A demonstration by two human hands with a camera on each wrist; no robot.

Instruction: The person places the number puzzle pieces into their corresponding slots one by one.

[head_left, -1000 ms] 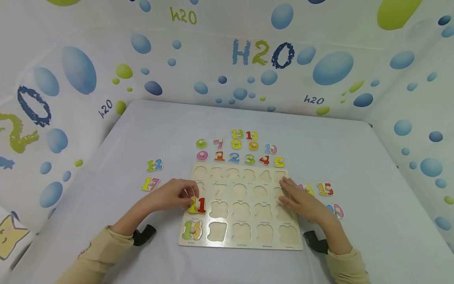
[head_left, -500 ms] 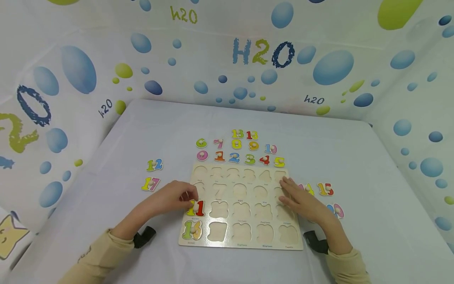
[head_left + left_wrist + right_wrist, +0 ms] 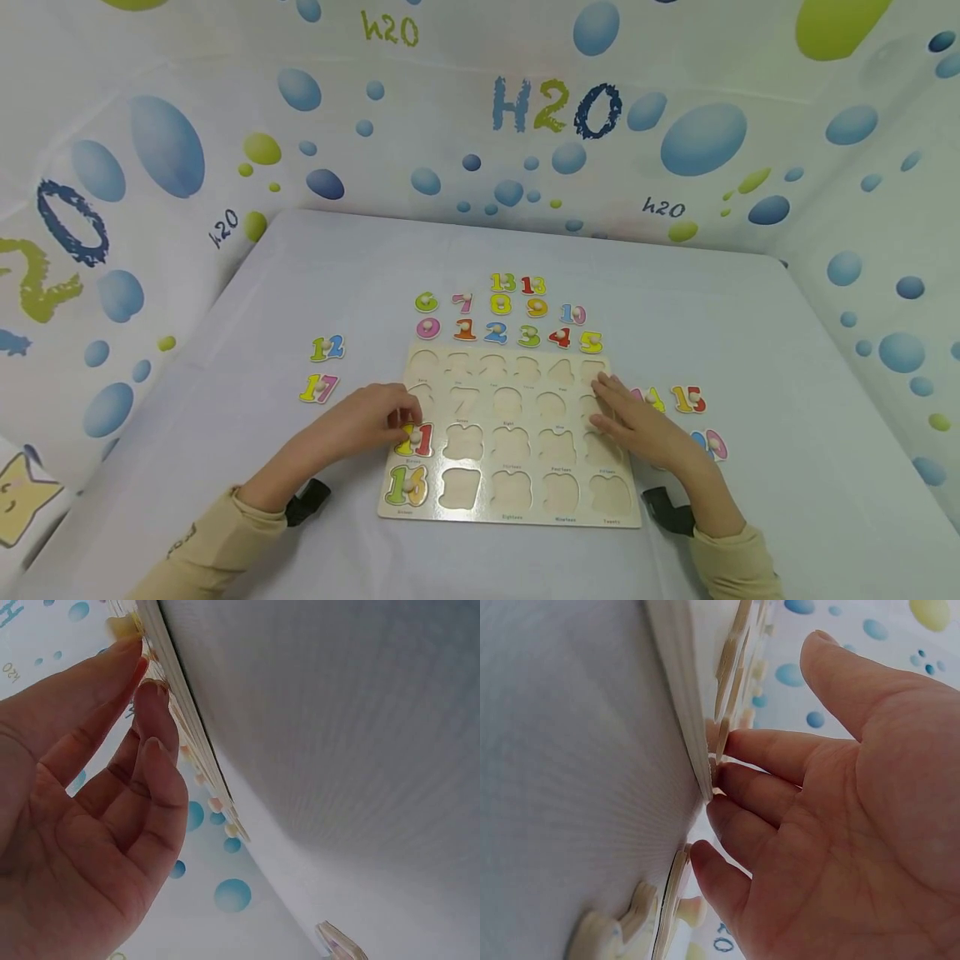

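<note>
A wooden number puzzle board [image 3: 525, 521] lies flat on the table, most of its recesses empty. The 11 piece [image 3: 422, 440] sits in the left column, with the 16 piece [image 3: 407, 486] in the recess below it. My left hand [image 3: 401, 421] has its fingertips curled round the white knob of the 11 piece. In the left wrist view the left hand [image 3: 142, 682] has thumb and index finger at the board's edge [image 3: 180, 697]. My right hand [image 3: 603, 408] lies flat on the board's right side, fingers straight. In the right wrist view its fingertips [image 3: 727, 742] touch the board edge [image 3: 682, 690].
Loose number pieces lie around the board: 12 [image 3: 327, 347] and 17 [image 3: 318, 388] on the left, rows of 0 to 10 and more [image 3: 510, 321] beyond the far edge, and 14 [image 3: 651, 400], 15 [image 3: 687, 399] and 20 [image 3: 711, 444] on the right. Bubble-print walls enclose the table.
The 11 piece has shifted slightly down and my left fingers now cover more of it. The right hand has stayed put.
</note>
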